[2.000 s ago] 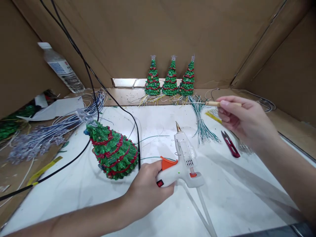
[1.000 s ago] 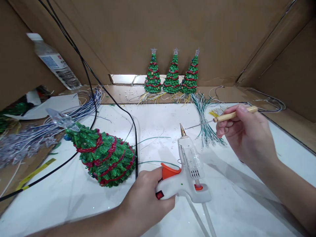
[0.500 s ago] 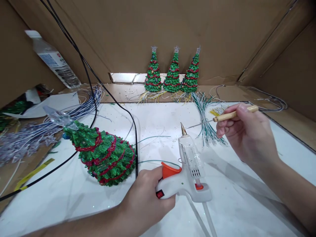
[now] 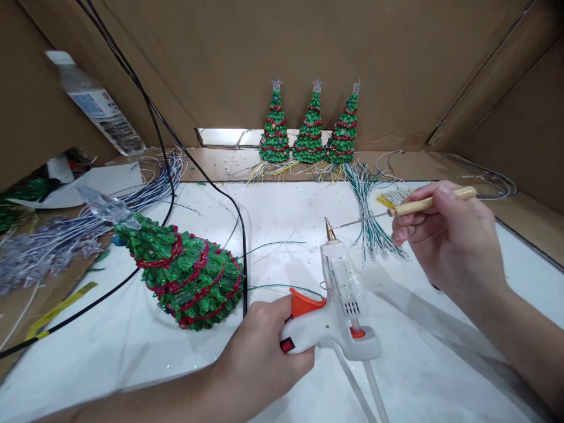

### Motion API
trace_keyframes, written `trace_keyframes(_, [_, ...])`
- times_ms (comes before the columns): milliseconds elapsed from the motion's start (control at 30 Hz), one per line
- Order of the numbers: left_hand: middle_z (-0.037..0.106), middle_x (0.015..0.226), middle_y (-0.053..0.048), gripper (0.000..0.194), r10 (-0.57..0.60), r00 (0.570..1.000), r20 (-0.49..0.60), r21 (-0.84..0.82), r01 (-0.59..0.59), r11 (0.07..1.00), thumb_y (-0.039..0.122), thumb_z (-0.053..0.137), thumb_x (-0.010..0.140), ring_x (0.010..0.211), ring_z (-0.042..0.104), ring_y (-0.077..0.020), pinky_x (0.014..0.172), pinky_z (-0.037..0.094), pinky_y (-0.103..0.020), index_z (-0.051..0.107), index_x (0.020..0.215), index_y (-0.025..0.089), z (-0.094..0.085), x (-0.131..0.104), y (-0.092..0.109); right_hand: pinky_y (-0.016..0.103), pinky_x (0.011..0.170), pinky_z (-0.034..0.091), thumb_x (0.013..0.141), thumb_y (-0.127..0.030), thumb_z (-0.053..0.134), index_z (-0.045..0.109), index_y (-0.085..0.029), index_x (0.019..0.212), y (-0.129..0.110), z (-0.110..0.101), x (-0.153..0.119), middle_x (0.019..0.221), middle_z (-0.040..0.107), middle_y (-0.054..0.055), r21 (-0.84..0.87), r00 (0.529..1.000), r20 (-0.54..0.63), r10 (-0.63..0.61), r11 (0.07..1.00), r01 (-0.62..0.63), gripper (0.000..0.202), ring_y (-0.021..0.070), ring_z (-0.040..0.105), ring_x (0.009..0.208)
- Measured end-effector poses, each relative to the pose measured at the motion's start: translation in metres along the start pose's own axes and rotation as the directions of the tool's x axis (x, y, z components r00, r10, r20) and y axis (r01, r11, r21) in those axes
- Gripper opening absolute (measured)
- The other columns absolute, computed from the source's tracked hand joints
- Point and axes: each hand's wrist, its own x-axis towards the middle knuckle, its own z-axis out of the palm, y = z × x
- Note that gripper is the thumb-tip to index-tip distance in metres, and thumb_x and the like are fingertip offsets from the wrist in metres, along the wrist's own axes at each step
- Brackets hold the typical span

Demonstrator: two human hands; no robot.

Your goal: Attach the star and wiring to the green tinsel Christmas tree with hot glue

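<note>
My left hand [image 4: 268, 346] is wrapped round the handle of a white glue gun [image 4: 343, 282] with an orange trigger, its brass nozzle pointing away from me. In my right hand [image 4: 453, 241] is a thin metal pick with a wooden handle [image 4: 414, 205]. The pick's tip touches or nearly touches the side of the nozzle. Left of the glue gun, a large green Christmas tree [image 4: 189, 276] with red garlands lies tilted on the white board [image 4: 176, 364], its clear star topper to the upper left.
Three small trees [image 4: 308, 135] stand at the back. Green and white wires [image 4: 365, 217] lie behind the nozzle. Black cables [image 4: 154, 111] hang down at the left. A plastic bottle [image 4: 101, 111] leans on the cardboard wall, above bundled blue and white wires [image 4: 141, 194].
My right hand has shifted slightly right with the pick. The glue gun and my left hand sit a few pixels further right in view.
</note>
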Motion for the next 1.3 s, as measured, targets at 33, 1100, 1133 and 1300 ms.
trace_keyframes(33, [0.050, 0.056, 0.005, 0.001, 0.004, 1.000, -0.004, 0.001, -0.004, 1.000, 0.017, 0.057, 0.065, 0.052, 0.041, -0.0073, 0.048, 0.030, -0.018, 0.058, 0.065, 0.016, -0.0001, -0.0004, -0.0002, 0.025, 0.043, 0.044, 0.085, -0.033, 0.059, 0.067, -0.020, 0.077, 0.0005, -0.0007, 0.0005, 0.057, 0.059, -0.001, 0.008, 1.000, 0.002, -0.008, 1.000, 0.008, 0.017, 0.0113, 0.055, 0.048])
trace_keyframes(1100, [0.055, 0.059, 0.005, 0.008, 0.025, 1.000, -0.005, -0.002, -0.025, 1.000, 0.015, 0.056, 0.065, 0.053, 0.044, -0.0072, 0.049, 0.032, -0.017, 0.062, 0.070, 0.016, -0.0007, -0.0001, -0.0006, 0.022, 0.042, 0.046, 0.085, -0.034, 0.061, 0.067, -0.020, 0.078, -0.0001, -0.0006, -0.0008, 0.057, 0.060, 0.000, 0.002, 1.000, -0.008, 0.026, 1.000, -0.026, 0.017, 0.0104, 0.055, 0.048])
trace_keyframes(1133, [0.055, 0.059, 0.005, 0.009, 0.028, 1.000, -0.001, 0.001, -0.028, 1.000, 0.016, 0.057, 0.065, 0.053, 0.044, -0.0074, 0.049, 0.032, -0.018, 0.064, 0.071, 0.017, -0.0007, -0.0001, -0.0007, 0.021, 0.042, 0.046, 0.084, -0.035, 0.061, 0.067, -0.020, 0.078, 0.0000, -0.0005, -0.0006, 0.057, 0.060, -0.001, 0.009, 0.999, -0.008, 0.037, 0.999, -0.037, 0.017, 0.0100, 0.055, 0.048])
trace_keyframes(1300, [0.057, 0.061, 0.004, 0.015, 0.020, 1.000, 0.008, 0.025, -0.021, 0.999, 0.017, 0.058, 0.067, 0.053, 0.044, -0.0085, 0.049, 0.032, -0.019, 0.068, 0.078, 0.017, -0.0006, 0.0011, -0.0008, 0.019, 0.041, 0.046, 0.081, -0.039, 0.065, 0.068, -0.021, 0.076, 0.0012, 0.0012, 0.0000, 0.056, 0.060, -0.002, 0.038, 0.994, -0.003, 0.113, 0.993, -0.113, 0.019, 0.0080, 0.055, 0.045])
